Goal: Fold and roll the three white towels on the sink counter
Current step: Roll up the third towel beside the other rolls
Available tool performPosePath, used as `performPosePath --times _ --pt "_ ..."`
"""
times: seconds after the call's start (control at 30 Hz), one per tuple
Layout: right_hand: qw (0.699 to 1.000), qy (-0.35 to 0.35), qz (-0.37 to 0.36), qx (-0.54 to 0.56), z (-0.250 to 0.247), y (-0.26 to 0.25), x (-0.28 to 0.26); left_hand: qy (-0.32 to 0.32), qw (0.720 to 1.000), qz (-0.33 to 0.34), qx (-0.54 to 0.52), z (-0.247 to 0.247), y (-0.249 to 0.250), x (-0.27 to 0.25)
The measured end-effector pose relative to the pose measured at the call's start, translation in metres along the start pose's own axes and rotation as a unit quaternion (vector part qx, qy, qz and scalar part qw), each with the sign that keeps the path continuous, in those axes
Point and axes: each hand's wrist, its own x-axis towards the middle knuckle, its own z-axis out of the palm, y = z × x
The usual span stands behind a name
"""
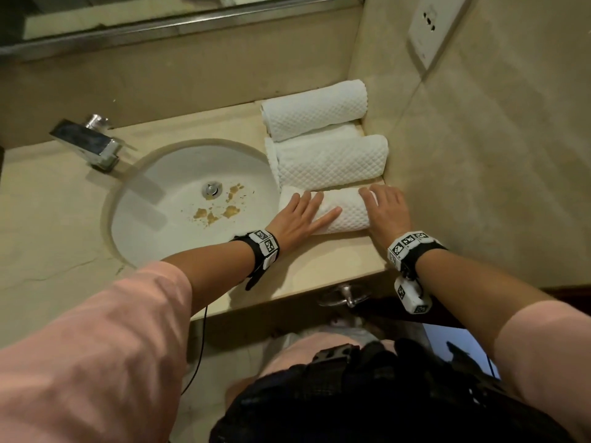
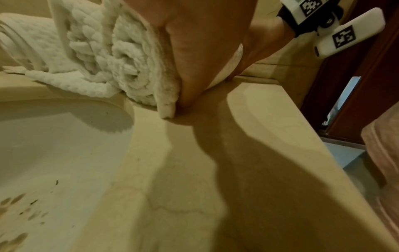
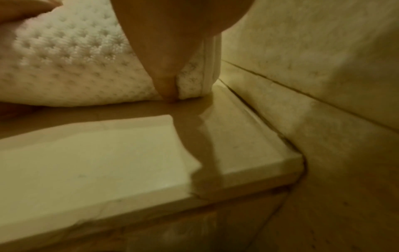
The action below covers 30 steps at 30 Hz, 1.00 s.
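A waffle-textured white towel (image 1: 339, 212), rolled, lies nearest on the counter (image 1: 319, 266) right of the sink (image 1: 179, 212), two rolled towels (image 1: 319, 135) beyond; left hand (image 1: 299, 217) and right hand (image 1: 385, 207) press it, fingers straight, slightly spread.

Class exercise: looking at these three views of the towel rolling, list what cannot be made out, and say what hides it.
- Near towel, head view: the parts under the left hand and right hand.
- Right hand's fingertips, right wrist view: cut off by the top edge.
- Middle towel, head view: its underside, hidden.
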Motion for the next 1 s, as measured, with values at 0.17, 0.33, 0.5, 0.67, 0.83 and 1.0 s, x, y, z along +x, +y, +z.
performPosePath --times 0.17,0.33,0.5,0.67,0.83,1.0 --pt "0.998 -0.067 -0.021 0.002 -0.005 0.002 -0.008 -0.002 1.000 0.004 0.004 0.002 0.004 -0.005" --pt "0.989 -0.144 0.016 -0.014 -0.014 -0.010 -0.028 0.017 0.996 -0.032 -0.087 -0.002 0.008 -0.011" --pt "0.989 -0.135 0.061 0.010 -0.028 -0.023 -0.032 -0.021 0.989 -0.056 -0.134 -0.024 0.002 -0.006" --pt "0.986 -0.143 0.090 -0.007 -0.040 -0.036 -0.032 -0.028 0.993 -0.038 -0.104 -0.026 0.004 -0.004" --pt "0.978 -0.196 0.064 -0.036 -0.046 -0.043 -0.025 -0.012 0.997 -0.027 -0.068 -0.018 0.020 -0.011" --pt "0.966 -0.253 0.051 -0.024 -0.043 -0.056 -0.016 0.007 0.998 -0.026 -0.053 -0.017 0.023 -0.016"
